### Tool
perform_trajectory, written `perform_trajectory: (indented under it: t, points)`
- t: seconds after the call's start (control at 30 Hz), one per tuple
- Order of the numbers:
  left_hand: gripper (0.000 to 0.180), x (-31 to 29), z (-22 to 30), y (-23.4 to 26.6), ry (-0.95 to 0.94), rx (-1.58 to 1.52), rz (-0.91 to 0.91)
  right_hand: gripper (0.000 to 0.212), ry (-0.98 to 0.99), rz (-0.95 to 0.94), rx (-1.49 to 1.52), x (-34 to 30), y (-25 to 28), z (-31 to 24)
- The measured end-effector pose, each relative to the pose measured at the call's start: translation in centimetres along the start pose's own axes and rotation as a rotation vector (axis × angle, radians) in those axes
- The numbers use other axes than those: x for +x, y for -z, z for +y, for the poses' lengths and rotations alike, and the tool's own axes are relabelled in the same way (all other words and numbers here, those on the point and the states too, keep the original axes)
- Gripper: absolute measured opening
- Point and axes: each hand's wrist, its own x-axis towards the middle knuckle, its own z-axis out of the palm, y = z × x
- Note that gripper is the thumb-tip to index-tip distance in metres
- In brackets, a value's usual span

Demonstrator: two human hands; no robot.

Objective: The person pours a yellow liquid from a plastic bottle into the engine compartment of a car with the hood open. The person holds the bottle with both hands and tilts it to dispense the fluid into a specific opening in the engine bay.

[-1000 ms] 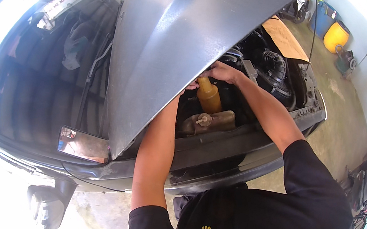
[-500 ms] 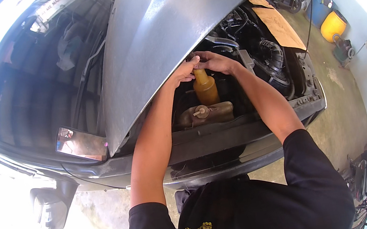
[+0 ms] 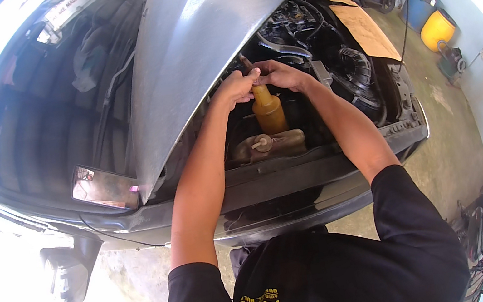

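Observation:
In the engine bay an amber-yellow plastic bottle (image 3: pixel 270 115) stands roughly upright, its narrow neck toward my fingers. My right hand (image 3: pixel 281 75) is closed in a pinch at the top of that neck. Thumb toward it, my left hand (image 3: pixel 236 87) is closed too, fingers curled beside the neck; what it grips is hidden. A short brown piece (image 3: pixel 245 61) sticks up just beyond my fingertips; its kind is unclear. Nearer to me than the bottle lies a grimy translucent reservoir (image 3: pixel 281 143) with a pale cap (image 3: pixel 262 143).
The raised grey hood (image 3: pixel 188 52) slants close over my left hand. Black ribbed hose (image 3: pixel 357 72) and engine parts lie to the right, with brown cardboard (image 3: pixel 366 33) along the far edge. The fender (image 3: pixel 277 174) runs beneath my forearms. Blue and yellow drums (image 3: pixel 438 30) stand by the wall.
Both hands stay together at the bottle's neck, with the left fingers shifted slightly. The brown piece beyond them now shows more. The view has shifted a little, uncovering more of the engine.

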Motion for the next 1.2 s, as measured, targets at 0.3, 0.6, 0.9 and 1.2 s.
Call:
perform_trajectory:
  t: [0.3,0.6,0.9,1.2]
  points:
    - [0.080,-1.4,0.9,-0.8,0.015,0.100,0.098,0.037,0.084,0.144,0.175,0.7,-3.7,3.4]
    - [0.116,0.9,-0.2,-0.7,-0.015,0.320,0.189,0.023,0.296,0.637,0.141,2.9,-3.6,0.1]
    - [0.071,-2.1,1.2,-1.9,-0.102,0.997,-0.130,0.021,0.201,1.027,0.372,-11.4,9.7,-15.4]
    - [0.067,-2.2,1.6,-3.8,-0.178,1.097,-0.326,0.036,-0.125,0.927,-0.248,-11.0,15.5,-7.3]
